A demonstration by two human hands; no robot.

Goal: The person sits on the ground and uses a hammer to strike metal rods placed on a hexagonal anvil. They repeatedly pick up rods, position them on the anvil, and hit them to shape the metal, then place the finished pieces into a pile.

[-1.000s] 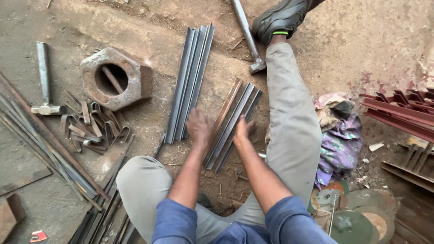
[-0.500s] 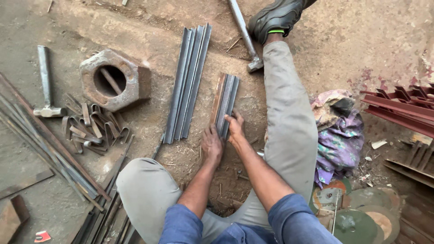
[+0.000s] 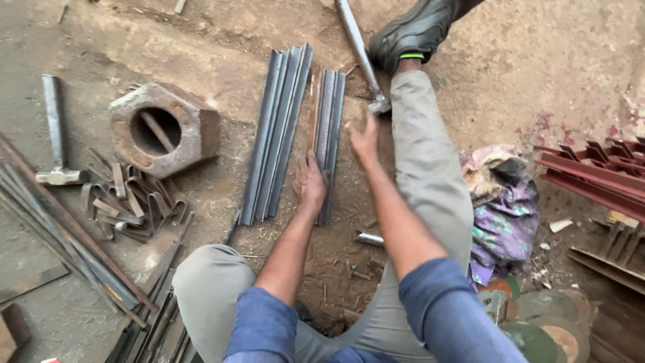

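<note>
I sit on a dirt floor with my legs spread. My left hand (image 3: 310, 185) lies flat against the near end of a short bundle of grey steel angle strips (image 3: 330, 128), touching it. My right hand (image 3: 363, 138) hovers just right of that bundle with fingers apart, holding nothing. A longer bundle of angle strips (image 3: 277, 131) lies parallel just to the left. A long-handled hammer (image 3: 359, 50) rests beyond, its head beside my right leg (image 3: 430, 168).
A big rusty hexagonal nut (image 3: 164, 128) sits at the left, with a small hammer (image 3: 55, 134) and bent metal clips (image 3: 131, 202) near it. Long rods (image 3: 60, 235) lie lower left. Crumpled cloth (image 3: 500, 208) and red angle irons (image 3: 591, 175) are on the right.
The short bundle has been straightened from a slant and pushed away to lie parallel to the long bundle. My right hand has lifted off it and opened; my left stays on its near end.
</note>
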